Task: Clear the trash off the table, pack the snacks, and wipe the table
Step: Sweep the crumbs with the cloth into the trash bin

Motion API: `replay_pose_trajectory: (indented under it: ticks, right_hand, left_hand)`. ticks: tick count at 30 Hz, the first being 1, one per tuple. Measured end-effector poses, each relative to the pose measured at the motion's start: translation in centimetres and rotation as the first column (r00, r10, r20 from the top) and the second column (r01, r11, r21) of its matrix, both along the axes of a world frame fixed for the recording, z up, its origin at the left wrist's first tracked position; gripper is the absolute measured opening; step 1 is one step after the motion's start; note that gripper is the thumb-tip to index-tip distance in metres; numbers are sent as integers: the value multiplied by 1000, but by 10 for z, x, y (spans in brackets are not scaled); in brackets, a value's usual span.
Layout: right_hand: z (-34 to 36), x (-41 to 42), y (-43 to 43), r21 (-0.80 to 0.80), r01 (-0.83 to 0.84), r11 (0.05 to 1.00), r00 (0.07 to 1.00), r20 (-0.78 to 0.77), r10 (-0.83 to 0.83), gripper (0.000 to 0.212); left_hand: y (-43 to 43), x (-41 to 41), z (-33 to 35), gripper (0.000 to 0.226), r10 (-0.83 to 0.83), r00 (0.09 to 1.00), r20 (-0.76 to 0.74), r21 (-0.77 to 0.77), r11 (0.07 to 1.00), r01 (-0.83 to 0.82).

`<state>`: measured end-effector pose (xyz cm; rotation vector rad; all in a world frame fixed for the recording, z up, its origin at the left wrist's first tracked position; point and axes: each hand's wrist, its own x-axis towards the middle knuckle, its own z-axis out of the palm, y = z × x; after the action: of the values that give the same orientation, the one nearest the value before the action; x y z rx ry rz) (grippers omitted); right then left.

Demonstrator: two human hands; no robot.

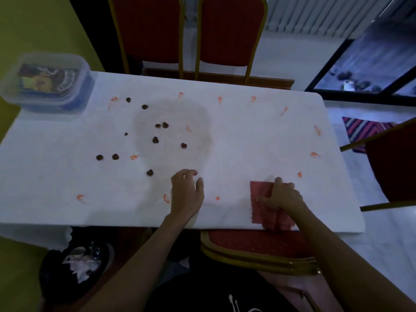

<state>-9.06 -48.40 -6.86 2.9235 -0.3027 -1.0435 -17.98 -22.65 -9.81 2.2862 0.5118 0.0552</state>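
Note:
A white table [258, 136] carries several dark brown crumbs [155, 139] left of centre, a large greyish stain [175, 122] and several orange smears [220, 99] scattered across it. My right hand [281, 194] presses down on a red cloth [261, 206] near the front edge. My left hand [186, 192] rests on the table with its fingers spread and nothing in it, just right of a crumb [149, 172]. A clear lidded plastic box [48, 83] holding a snack packet stands at the back left corner.
Two red chairs with gold frames [191, 37] stand behind the table, another [391, 163] at the right, and one [258, 246] is tucked in front. A black bin bag [76, 269] with crumpled trash sits on the floor at lower left.

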Motion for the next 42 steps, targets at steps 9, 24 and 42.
replay_pose_trajectory:
  ticks: [9, 24, 42]
  right_hand:
    - [-4, -7, 96, 176, -253, 951, 960, 172, 223, 50]
    - [-27, -6, 167, 229, -406, 885, 898, 277, 340, 78]
    - [-24, 15, 284, 570, -265, 778, 935, 350, 62, 43]
  left_hand:
    - [17, -16, -11, 29, 95, 995, 7, -4, 995, -95]
    - [130, -41, -57, 53, 494, 868, -59, 296, 839, -457]
    - [124, -39, -78, 57, 548, 836, 12, 529, 706, -470]
